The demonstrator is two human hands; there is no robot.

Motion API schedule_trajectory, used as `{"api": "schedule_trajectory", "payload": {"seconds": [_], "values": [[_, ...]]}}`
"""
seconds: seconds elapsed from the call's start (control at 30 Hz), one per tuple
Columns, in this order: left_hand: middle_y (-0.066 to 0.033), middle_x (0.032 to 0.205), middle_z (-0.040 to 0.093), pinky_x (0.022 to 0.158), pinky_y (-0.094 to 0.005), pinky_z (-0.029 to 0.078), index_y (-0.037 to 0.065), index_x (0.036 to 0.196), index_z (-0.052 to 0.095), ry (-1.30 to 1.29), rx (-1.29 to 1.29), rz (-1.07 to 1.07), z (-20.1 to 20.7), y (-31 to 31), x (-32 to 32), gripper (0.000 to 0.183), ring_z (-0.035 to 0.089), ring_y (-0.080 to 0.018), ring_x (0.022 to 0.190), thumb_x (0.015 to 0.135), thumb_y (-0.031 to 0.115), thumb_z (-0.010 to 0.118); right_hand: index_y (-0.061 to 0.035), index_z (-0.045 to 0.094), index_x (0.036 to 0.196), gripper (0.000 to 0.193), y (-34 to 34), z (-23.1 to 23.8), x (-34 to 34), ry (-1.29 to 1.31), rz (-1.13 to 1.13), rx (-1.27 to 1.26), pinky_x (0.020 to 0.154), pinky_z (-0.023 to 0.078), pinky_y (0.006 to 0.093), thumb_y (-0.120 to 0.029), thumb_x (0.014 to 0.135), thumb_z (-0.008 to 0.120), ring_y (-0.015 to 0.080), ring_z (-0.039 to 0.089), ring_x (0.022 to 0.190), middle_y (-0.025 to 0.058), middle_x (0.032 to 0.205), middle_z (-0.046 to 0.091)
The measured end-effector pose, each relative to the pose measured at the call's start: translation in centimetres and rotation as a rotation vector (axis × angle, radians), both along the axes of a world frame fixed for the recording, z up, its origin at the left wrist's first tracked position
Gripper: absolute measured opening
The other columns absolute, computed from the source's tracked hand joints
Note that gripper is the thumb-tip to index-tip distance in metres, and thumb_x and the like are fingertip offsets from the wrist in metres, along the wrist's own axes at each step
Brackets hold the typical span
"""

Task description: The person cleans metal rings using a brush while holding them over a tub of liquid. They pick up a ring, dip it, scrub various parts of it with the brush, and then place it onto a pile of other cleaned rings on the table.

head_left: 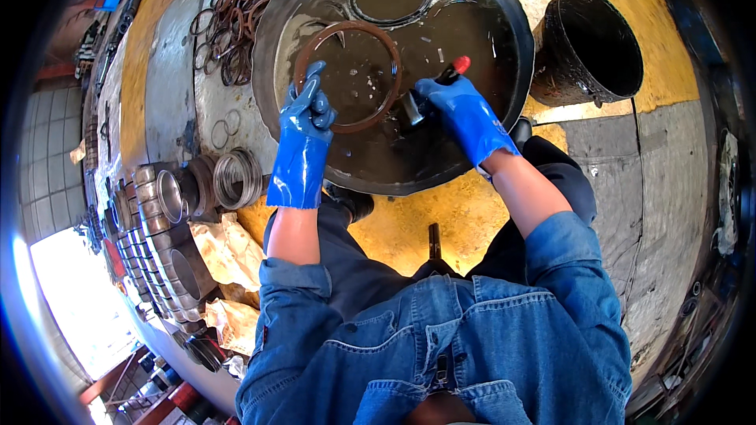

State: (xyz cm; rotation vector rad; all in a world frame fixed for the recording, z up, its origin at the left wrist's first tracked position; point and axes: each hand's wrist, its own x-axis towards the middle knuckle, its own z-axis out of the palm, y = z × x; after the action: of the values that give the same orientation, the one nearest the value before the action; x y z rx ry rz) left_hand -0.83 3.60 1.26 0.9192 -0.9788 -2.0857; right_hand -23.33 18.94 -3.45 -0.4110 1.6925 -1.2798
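My left hand [309, 106], in a long blue rubber glove, is closed on the left side of a reddish-brown ring [396, 71]. The ring is tilted over a wide round basin [272, 55] of murky dark liquid. In my right hand [461, 102], gloved the same way, is a brush with a red-tipped dark handle [462, 64] and a shiny metal band [413, 109]. Its dark bristle end is close to the ring's lower right edge; whether they touch I cannot tell. Another ring [431, 1] lies in the liquid at the basin's far side.
A black bucket [551, 71] stands right of the basin. Many rusty rings [253, 0] are heaped at the far left. Metal sleeves [189, 267], coiled thin rings [238, 179] and crumpled brown paper [228, 248] lie at the left. My legs flank the basin's near edge.
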Motion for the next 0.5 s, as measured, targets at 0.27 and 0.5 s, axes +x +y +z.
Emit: {"api": "schedule_trajectory", "payload": {"seconds": [0.27, 0.5], "values": [[0.0021, 0.065, 0.056, 0.042, -0.0216, 0.029, 0.003, 0.132, 0.065, -0.244, -0.049, -0.015, 1.1, 1.3, -1.0, 0.035, 0.043, -0.0047, 0.048, 0.099, 0.013, 0.067, -0.0178, 0.075, 0.108, 0.02, -2.0, 3.8, -0.9, 0.945, 0.309, -0.466, 0.081, 0.058, 0.0437, -0.022, 0.089, 0.071, 0.0383, 0.071, 0.091, 0.0141, 0.102, 0.075], [0.0007, 0.072, 0.064, 0.043, -0.0199, 0.034, 0.0, 0.132, 0.065, -0.23, -0.204, -0.036, 1.2, 2.1, -2.4, 0.036, 0.051, -0.0051, 0.051, 0.098, 0.011, 0.069, -0.0135, 0.075, 0.103, 0.021, -2.3, -1.0, 1.0, 0.605, 0.249, -0.112, 0.079, 0.057, 0.038, -0.028, 0.087, 0.077, 0.0284, 0.072, 0.085, 0.0111, 0.096, 0.076]]}}
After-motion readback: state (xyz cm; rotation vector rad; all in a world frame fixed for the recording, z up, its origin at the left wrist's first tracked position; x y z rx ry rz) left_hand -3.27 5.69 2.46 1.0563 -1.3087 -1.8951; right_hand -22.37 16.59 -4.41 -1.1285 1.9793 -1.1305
